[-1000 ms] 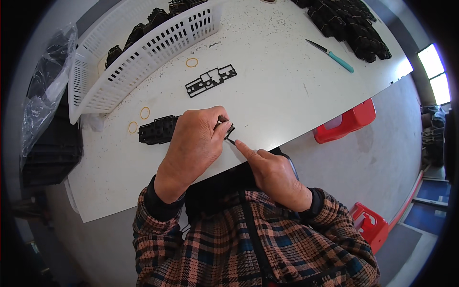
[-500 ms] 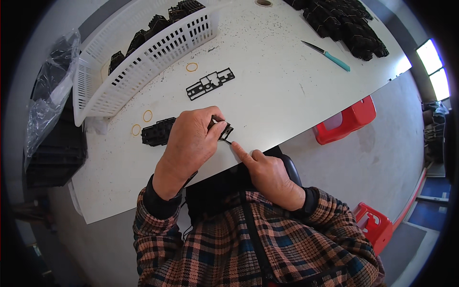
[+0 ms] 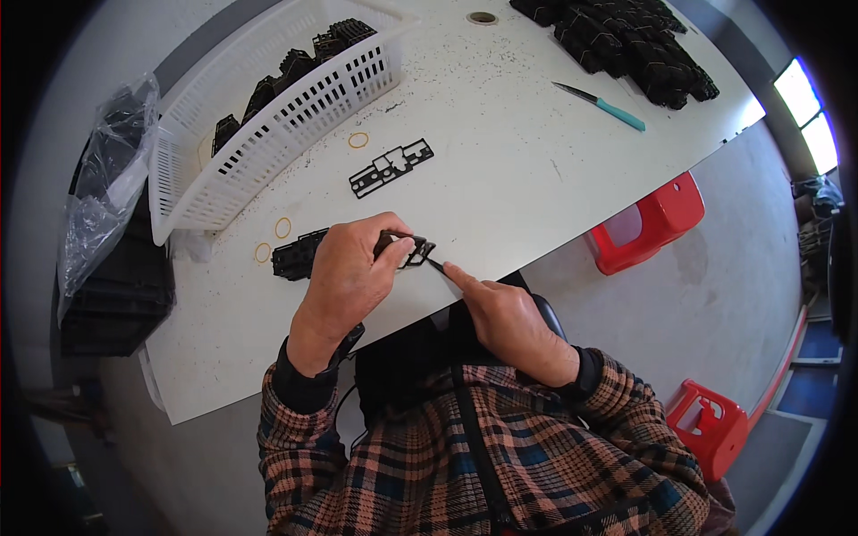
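Note:
My left hand (image 3: pixel 347 272) grips a black plastic frame (image 3: pixel 416 253) above the white table, its fingers closed over one end. My right hand (image 3: pixel 509 320) is closed around a thin dark-bladed tool with its index finger stretched along it; the handle is hidden in the palm. The tip of the blade (image 3: pixel 436 265) meets the near right edge of the frame. Another flat black frame (image 3: pixel 391 168) with cut-out openings lies farther off on the table. Just left of my left hand rests a stack of black plastic parts (image 3: pixel 297 255), partly covered by that hand.
A white slotted basket (image 3: pixel 277 125) holding black parts stands at the left back. Yellow rubber bands (image 3: pixel 358 140) lie about. A teal-handled knife (image 3: pixel 617 113), a tape roll (image 3: pixel 483 18) and bundled black parts (image 3: pixel 626 54) are at the back. Red stools (image 3: pixel 657 223) stand right.
The held frame has turned so its openings show more. My right hand has shifted slightly right and down, the blade staying at the frame's edge. The whole view has moved a little.

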Demonstrator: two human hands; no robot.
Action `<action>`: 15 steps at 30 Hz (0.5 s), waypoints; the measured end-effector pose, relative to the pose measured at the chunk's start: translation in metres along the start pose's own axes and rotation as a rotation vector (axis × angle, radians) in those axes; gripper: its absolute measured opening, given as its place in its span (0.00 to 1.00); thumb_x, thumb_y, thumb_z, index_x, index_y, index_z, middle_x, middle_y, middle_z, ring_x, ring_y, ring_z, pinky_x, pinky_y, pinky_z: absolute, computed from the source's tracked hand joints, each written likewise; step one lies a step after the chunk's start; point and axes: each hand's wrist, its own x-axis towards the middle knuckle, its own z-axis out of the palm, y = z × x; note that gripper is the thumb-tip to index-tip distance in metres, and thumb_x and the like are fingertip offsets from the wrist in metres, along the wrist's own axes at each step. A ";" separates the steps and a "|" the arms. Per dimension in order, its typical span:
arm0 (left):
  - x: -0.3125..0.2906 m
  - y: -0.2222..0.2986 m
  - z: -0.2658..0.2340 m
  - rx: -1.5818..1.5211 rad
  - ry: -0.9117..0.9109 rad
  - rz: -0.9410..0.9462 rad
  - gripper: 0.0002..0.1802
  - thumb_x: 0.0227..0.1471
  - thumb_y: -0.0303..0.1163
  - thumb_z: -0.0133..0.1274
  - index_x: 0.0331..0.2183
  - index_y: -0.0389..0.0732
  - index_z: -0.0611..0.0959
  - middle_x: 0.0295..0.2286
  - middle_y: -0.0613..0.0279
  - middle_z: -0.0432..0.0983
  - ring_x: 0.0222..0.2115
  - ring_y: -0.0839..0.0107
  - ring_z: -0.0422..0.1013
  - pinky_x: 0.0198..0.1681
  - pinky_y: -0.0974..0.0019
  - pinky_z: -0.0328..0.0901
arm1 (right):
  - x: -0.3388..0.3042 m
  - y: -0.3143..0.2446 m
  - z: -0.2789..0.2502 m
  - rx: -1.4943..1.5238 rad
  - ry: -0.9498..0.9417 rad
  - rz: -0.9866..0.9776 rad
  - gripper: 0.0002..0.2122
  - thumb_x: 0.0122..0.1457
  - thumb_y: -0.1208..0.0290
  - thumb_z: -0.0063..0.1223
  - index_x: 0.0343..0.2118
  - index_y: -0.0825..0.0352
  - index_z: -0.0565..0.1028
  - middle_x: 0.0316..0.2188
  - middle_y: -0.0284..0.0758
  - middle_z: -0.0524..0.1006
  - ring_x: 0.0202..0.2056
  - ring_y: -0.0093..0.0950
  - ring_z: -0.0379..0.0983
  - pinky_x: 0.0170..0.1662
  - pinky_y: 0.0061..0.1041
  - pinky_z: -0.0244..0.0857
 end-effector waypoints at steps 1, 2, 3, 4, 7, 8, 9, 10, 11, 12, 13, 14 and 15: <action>0.000 -0.007 0.000 -0.047 0.027 0.006 0.06 0.51 0.26 0.54 0.31 0.34 0.80 0.14 0.61 0.71 0.16 0.75 0.66 0.23 0.70 0.62 | -0.001 0.000 -0.001 0.017 0.016 0.013 0.22 0.56 0.81 0.48 0.56 0.65 0.68 0.23 0.46 0.74 0.25 0.45 0.73 0.28 0.37 0.66; 0.001 -0.012 0.001 -0.095 0.052 0.011 0.06 0.52 0.26 0.54 0.32 0.34 0.80 0.15 0.63 0.70 0.17 0.78 0.66 0.23 0.72 0.62 | -0.003 0.000 -0.003 0.018 0.014 0.015 0.22 0.56 0.81 0.48 0.56 0.65 0.68 0.23 0.46 0.74 0.25 0.45 0.73 0.28 0.37 0.66; 0.000 -0.015 0.000 -0.144 0.079 0.017 0.06 0.52 0.26 0.54 0.32 0.33 0.80 0.15 0.65 0.70 0.18 0.81 0.66 0.23 0.73 0.61 | -0.004 0.000 -0.004 0.069 0.062 0.002 0.21 0.57 0.80 0.49 0.55 0.66 0.69 0.21 0.43 0.73 0.23 0.41 0.72 0.26 0.33 0.64; -0.002 -0.018 0.000 -0.145 0.078 0.014 0.06 0.52 0.26 0.54 0.32 0.33 0.80 0.15 0.65 0.70 0.18 0.81 0.66 0.23 0.73 0.61 | -0.006 0.000 -0.006 0.119 0.110 -0.012 0.20 0.57 0.79 0.49 0.54 0.67 0.69 0.18 0.40 0.72 0.21 0.36 0.72 0.25 0.30 0.62; -0.011 -0.019 -0.002 -0.343 0.124 0.005 0.08 0.55 0.29 0.53 0.34 0.33 0.81 0.20 0.69 0.72 0.21 0.84 0.66 0.23 0.78 0.60 | -0.008 0.006 -0.010 0.249 0.153 0.043 0.17 0.58 0.77 0.51 0.52 0.68 0.71 0.15 0.33 0.69 0.18 0.26 0.67 0.22 0.24 0.58; -0.013 -0.019 -0.003 -0.344 0.122 0.004 0.08 0.55 0.29 0.53 0.34 0.33 0.81 0.20 0.69 0.72 0.21 0.84 0.66 0.23 0.78 0.60 | -0.008 0.010 -0.012 0.327 0.150 0.112 0.16 0.59 0.76 0.52 0.51 0.69 0.72 0.14 0.30 0.66 0.17 0.21 0.63 0.21 0.22 0.55; -0.015 -0.018 -0.004 -0.396 0.132 0.006 0.08 0.56 0.29 0.54 0.34 0.33 0.81 0.20 0.69 0.72 0.21 0.84 0.66 0.24 0.78 0.61 | -0.008 0.012 -0.013 0.405 0.148 0.181 0.15 0.59 0.75 0.53 0.50 0.69 0.73 0.12 0.26 0.64 0.16 0.15 0.59 0.20 0.19 0.53; -0.017 -0.017 -0.004 -0.448 0.141 0.007 0.09 0.56 0.29 0.54 0.34 0.33 0.81 0.20 0.69 0.72 0.21 0.84 0.67 0.24 0.78 0.61 | -0.006 0.012 -0.013 0.405 0.148 0.183 0.15 0.59 0.75 0.53 0.50 0.69 0.73 0.12 0.26 0.64 0.16 0.15 0.59 0.20 0.19 0.53; -0.018 -0.016 -0.004 -0.500 0.151 0.008 0.09 0.56 0.30 0.55 0.34 0.33 0.81 0.20 0.69 0.72 0.21 0.83 0.67 0.24 0.78 0.61 | -0.002 0.011 -0.011 0.473 0.167 0.193 0.14 0.60 0.74 0.53 0.48 0.70 0.74 0.15 0.22 0.62 0.18 0.12 0.56 0.21 0.16 0.49; -0.021 -0.015 -0.005 -0.501 0.151 0.007 0.09 0.56 0.30 0.55 0.34 0.33 0.81 0.20 0.69 0.72 0.21 0.83 0.67 0.24 0.78 0.61 | 0.002 0.009 -0.010 0.542 0.185 0.201 0.13 0.60 0.73 0.52 0.47 0.71 0.74 0.17 0.19 0.61 0.20 0.09 0.53 0.23 0.14 0.45; -0.024 -0.014 -0.005 -0.528 0.149 0.018 0.09 0.56 0.31 0.55 0.34 0.33 0.81 0.21 0.69 0.73 0.21 0.83 0.67 0.24 0.78 0.61 | 0.005 0.008 -0.009 0.610 0.203 0.210 0.12 0.61 0.73 0.52 0.46 0.71 0.75 0.19 0.15 0.59 0.22 0.07 0.50 0.24 0.11 0.41; -0.027 -0.013 -0.004 -0.555 0.147 0.029 0.10 0.57 0.31 0.55 0.35 0.33 0.81 0.21 0.68 0.73 0.21 0.83 0.67 0.24 0.79 0.62 | 0.007 0.007 -0.009 0.609 0.202 0.211 0.12 0.61 0.73 0.52 0.46 0.71 0.75 0.19 0.15 0.59 0.22 0.07 0.50 0.24 0.11 0.41; -0.028 -0.013 -0.004 -0.583 0.145 0.039 0.11 0.57 0.32 0.56 0.35 0.33 0.81 0.21 0.68 0.73 0.21 0.83 0.67 0.24 0.79 0.62 | 0.010 0.005 -0.010 0.656 0.166 0.222 0.11 0.62 0.73 0.52 0.45 0.71 0.75 0.19 0.14 0.60 0.22 0.07 0.51 0.24 0.11 0.42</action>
